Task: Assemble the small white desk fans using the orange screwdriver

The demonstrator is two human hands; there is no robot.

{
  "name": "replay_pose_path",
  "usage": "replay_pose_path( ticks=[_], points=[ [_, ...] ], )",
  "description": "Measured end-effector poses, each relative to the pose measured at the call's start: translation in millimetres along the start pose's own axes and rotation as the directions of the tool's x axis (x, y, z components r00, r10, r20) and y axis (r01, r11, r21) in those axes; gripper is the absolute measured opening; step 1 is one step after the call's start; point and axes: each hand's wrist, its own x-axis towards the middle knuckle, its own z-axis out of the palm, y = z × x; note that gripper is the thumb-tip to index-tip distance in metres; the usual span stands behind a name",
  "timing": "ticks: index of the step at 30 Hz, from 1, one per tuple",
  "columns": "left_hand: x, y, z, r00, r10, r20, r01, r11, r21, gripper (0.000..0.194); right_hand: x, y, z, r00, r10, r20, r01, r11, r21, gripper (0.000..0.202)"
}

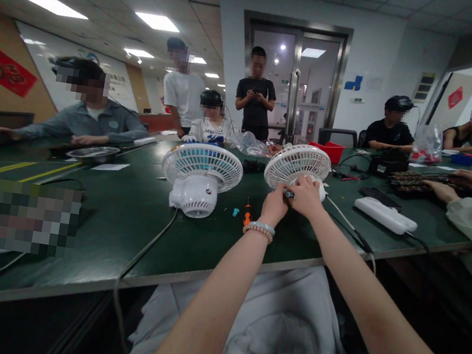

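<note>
1. Holding left hand (275,205) and right hand (307,198) close together at the back of the right white fan (296,165), with bent fingers about a small dark piece (289,194) — cannot tell which hand grips it.
2. On the green table (98,233), to the left and apart from both hands: second white fan (204,187), with motor housing toward the camera.
3. Lying between the fans, near left hand — orange screwdriver (248,216), beside a teal piece (236,212).
4. Farther right: white power strip (385,216).
</note>
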Motion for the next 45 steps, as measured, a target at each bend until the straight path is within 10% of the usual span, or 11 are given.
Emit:
replay_pose_path(
  ticks=[12,29,45],
  points=[
    [8.8,-16.5,16.5,0.920,0.199,0.337,-0.270,0.946,0.178,0.031,3.9,-3.6,-4.5,0.995,0.027,0.099,-0.017,0.996,-0.092,0.025],
    [-1.1,-3.6,-9.1,0.999,-0.048,-0.025,0.050,0.996,0.079,0.017,2.4,-5.4,-5.1,0.997,0.004,0.080,0.004,0.995,-0.097,0.026],
    [-2.5,3.8,-15.8,0.981,0.125,-0.148,-0.138,0.987,-0.077,0.013,2.6,-6.0,-3.5,0.997,0.010,0.081,-0.002,0.995,-0.097,0.024]
  ],
)
